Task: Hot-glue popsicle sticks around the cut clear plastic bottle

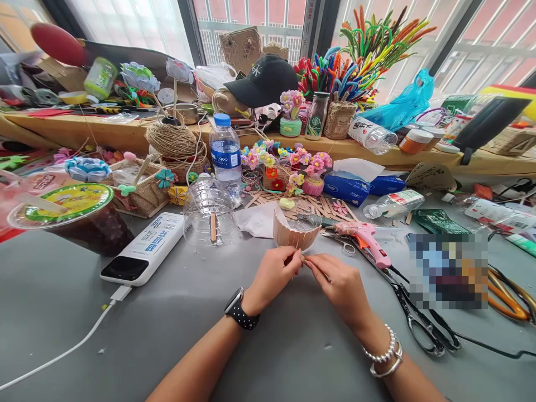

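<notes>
My left hand (274, 276), with a dark dotted watch strap at the wrist, and my right hand (341, 285), with silver bracelets, meet at the fingertips. Both are pinched closed on a small tan piece (305, 259), mostly hidden by the fingers; it looks like a bit of wooden stick. Just beyond them stands a bowl-shaped cup (295, 237) sided with upright wooden sticks, with clear plastic showing inside. A pink glue gun (366, 240) lies to its right, beside small scissors (348, 245). White paper (257, 220) lies to the cup's left.
Loose wooden sticks (268, 198) are scattered behind the cup. At left are a cut clear plastic bottle (209, 218), a water bottle (226, 156), a white power bank (144, 248) and a drink cup (84, 218). Large black scissors (419, 324) and a cable lie at right.
</notes>
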`<state>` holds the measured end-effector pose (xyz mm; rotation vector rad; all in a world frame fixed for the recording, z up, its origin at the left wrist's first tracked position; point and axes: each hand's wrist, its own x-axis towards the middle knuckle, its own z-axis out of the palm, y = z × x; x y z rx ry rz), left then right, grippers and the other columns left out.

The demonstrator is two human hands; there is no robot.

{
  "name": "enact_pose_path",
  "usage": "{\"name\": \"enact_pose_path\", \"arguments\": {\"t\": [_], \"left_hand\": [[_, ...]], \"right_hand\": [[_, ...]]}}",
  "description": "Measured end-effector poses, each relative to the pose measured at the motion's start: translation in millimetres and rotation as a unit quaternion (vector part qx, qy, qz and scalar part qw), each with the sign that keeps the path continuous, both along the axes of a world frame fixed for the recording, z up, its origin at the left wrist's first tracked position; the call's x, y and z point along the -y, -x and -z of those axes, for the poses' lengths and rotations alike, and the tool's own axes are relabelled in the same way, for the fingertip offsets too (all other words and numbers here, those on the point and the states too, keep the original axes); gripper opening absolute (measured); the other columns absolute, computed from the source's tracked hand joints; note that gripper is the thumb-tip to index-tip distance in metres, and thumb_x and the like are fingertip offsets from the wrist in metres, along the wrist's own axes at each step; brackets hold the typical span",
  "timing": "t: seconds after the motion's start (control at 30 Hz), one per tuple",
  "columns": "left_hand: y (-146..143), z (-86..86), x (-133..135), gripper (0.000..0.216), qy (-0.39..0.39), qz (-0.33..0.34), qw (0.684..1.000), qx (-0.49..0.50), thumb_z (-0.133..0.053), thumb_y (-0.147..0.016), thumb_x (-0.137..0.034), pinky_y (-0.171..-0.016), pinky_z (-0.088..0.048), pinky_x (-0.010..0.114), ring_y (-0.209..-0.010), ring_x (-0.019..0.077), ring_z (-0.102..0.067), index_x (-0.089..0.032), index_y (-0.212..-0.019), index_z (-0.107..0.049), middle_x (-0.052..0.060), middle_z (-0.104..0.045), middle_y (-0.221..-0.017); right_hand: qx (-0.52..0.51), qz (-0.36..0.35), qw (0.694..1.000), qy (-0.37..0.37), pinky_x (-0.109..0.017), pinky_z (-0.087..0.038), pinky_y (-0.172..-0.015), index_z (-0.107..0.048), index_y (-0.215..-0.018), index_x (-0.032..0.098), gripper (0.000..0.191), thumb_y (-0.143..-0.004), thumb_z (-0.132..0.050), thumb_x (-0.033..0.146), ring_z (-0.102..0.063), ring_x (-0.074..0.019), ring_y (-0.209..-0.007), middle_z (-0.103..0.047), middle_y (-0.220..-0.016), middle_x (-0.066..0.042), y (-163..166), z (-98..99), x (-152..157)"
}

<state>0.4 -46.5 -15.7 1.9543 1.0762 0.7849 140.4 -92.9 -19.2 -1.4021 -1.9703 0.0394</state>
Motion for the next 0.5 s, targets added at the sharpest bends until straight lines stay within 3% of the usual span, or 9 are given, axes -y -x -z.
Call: {"name": "enact_pose_path", "arguments": {"t": [0.13, 0.37, 0.5], "left_hand": [[-0.8, -0.1, 0.8, 0.033, 0.022, 0.004, 0.999, 0.025, -0.035, -0.081, -0.030, -0.048, -0.034, 0.017, -0.045, 0.0061, -0.043, -0.015, -0.056, -0.050, -0.004, -0.048, -0.049], [-0.4, -5.7, 3.3, 0.032, 0.049, -0.007, 0.996, 0.067, -0.037, -0.079, -0.033, -0.047, -0.036, 0.017, -0.044, 0.0066, -0.044, -0.015, -0.056, -0.050, -0.003, -0.048, -0.048], [0.8, -5.4, 1.9, 0.032, 0.058, -0.013, 0.995, 0.074, -0.038, -0.079, -0.034, -0.047, -0.036, 0.017, -0.044, 0.0070, -0.044, -0.015, -0.056, -0.050, -0.003, -0.047, -0.048]], "right_hand": [[0.015, 0.017, 0.999, -0.036, -0.024, -0.045, -0.065, -0.059, -0.085, 0.014, 0.018, -0.080, -0.042, 0.016, -0.059, -0.0126, -0.069, -0.064, -0.076, -0.004, 3.4, -1.2, 2.8], [-0.185, 0.062, 0.980, 0.045, -0.021, -0.047, -0.064, -0.056, -0.081, 0.018, 0.013, -0.079, -0.044, 0.022, -0.056, -0.0100, -0.068, -0.060, -0.077, -0.002, 6.3, -7.6, 4.2], [-0.217, 0.017, 0.972, 0.086, -0.021, -0.048, -0.062, -0.056, -0.079, 0.019, 0.014, -0.079, -0.043, 0.024, -0.055, -0.0106, -0.070, -0.059, -0.077, -0.002, 4.2, -9.2, 2.1]]}}
